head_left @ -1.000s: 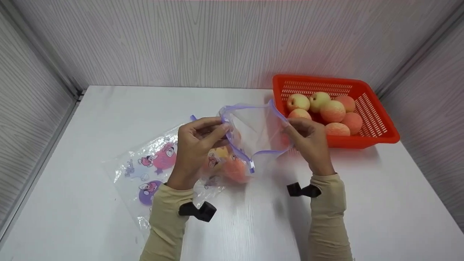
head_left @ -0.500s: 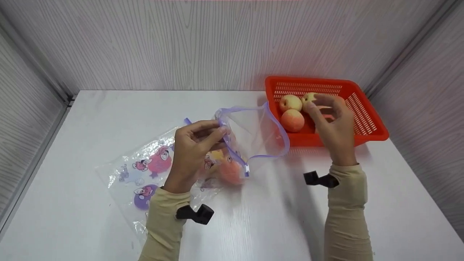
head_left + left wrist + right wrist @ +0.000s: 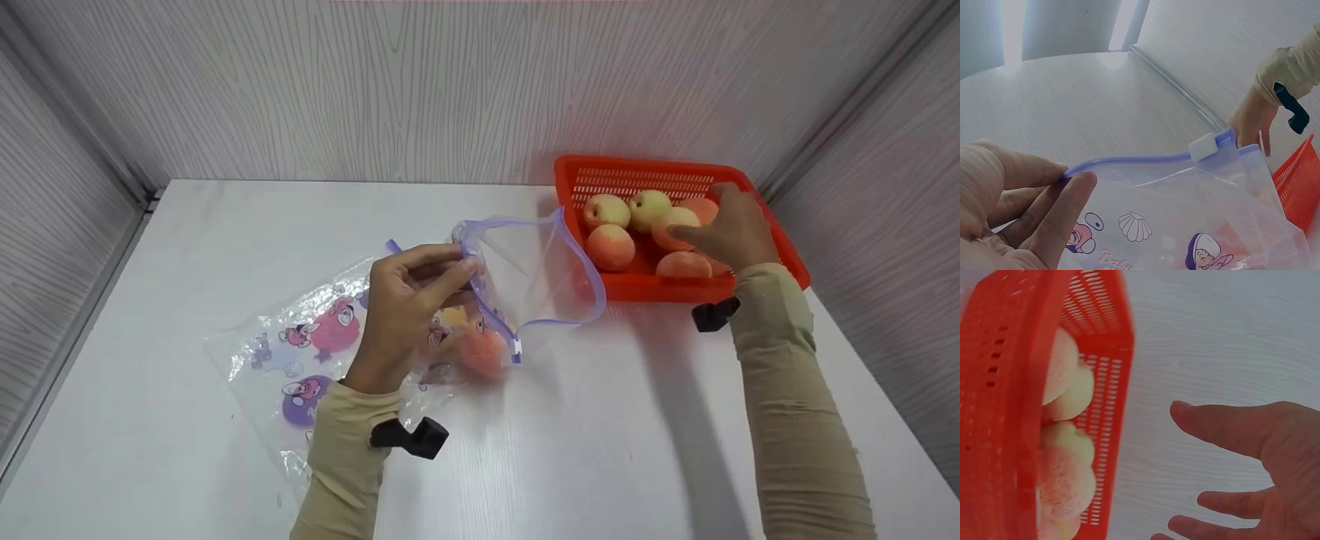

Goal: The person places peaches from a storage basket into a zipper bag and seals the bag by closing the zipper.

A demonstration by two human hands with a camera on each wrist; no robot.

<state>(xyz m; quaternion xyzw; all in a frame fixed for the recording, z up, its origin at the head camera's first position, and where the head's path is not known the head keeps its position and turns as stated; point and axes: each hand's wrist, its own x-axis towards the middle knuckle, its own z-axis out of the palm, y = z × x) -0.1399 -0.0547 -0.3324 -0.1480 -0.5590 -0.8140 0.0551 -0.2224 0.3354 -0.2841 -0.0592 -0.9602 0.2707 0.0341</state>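
Note:
In the head view my left hand pinches the purple zip edge of a clear zip bag, whose mouth gapes. A round orange shape shows through the bag's lower part. The left wrist view shows thumb and fingertips on the purple edge, with a white slider at its far end. My right hand hovers over the right side of the red basket, fingers spread. The basket holds several peaches. In the right wrist view that hand is apart from the peaches, nothing in its grasp.
Another clear printed bag lies flat on the white table, partly under the left hand and forearm. Wood-patterned panels stand behind the table and at both sides. The basket sits near the back right corner.
My right hand has let go of the bag's right edge and moved right over the basket, fingers spreading. The left hand keeps its pinch in nearly the same place.

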